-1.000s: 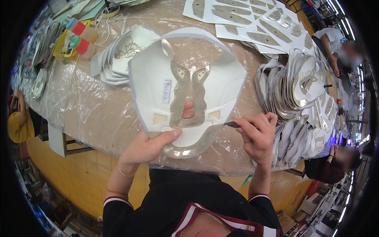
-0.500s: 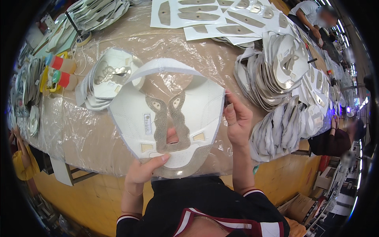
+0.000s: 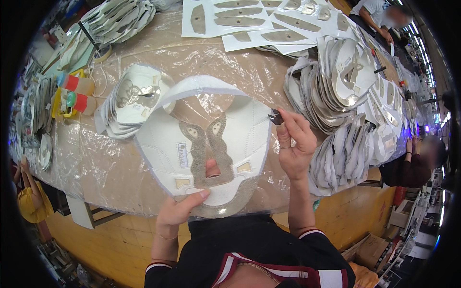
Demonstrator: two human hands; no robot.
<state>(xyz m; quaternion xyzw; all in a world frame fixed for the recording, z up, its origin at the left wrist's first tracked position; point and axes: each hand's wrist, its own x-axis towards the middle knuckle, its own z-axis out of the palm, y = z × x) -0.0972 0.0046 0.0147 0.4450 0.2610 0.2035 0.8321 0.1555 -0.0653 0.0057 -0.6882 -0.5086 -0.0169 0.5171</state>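
A white shoe upper (image 3: 249,129) with grey-beige trim around its lacing opening and toe is held up in front of me. My left hand (image 3: 180,209) grips it at the toe, thumb on top and a fingertip showing through the opening. At the upper's right edge, my right hand (image 3: 295,141) pinches small dark thread snips (image 3: 275,116). Their tips are close to the edge; whether they touch it I cannot tell. Most of the snips is hidden in the fingers.
Stacked shoe uppers lie at left (image 3: 137,103) and right (image 3: 348,72). White sheets with beige pieces (image 3: 240,21) cover the far side of the plastic-covered table (image 3: 120,177). Glue bottles (image 3: 79,98) stand in a yellow holder. Other people work around the table.
My right hand has moved slightly right and turned, so the dark snips now show at the upper's edge. The left hand still holds the upper, nearly in place.
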